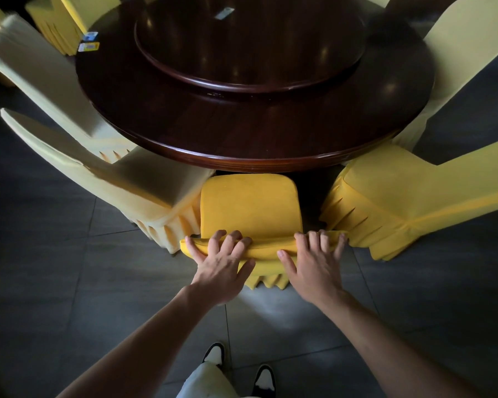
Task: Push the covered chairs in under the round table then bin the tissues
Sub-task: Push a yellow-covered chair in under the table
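Two small packets [89, 42], blurred, at the round table's [242, 145] far left edge. Pale fabric chairs [69, 133] left, tops cut off. Left hand [222, 261] and right hand [314, 258] curled over the yellow covered chair's [249, 205] back top, seat front hidden under the table's near edge. Pleated yellow chair [400, 196] right.

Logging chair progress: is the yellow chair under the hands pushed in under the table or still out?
Mostly out. The yellow chair's seat shows almost whole; only its front edge meets the round table's rim.
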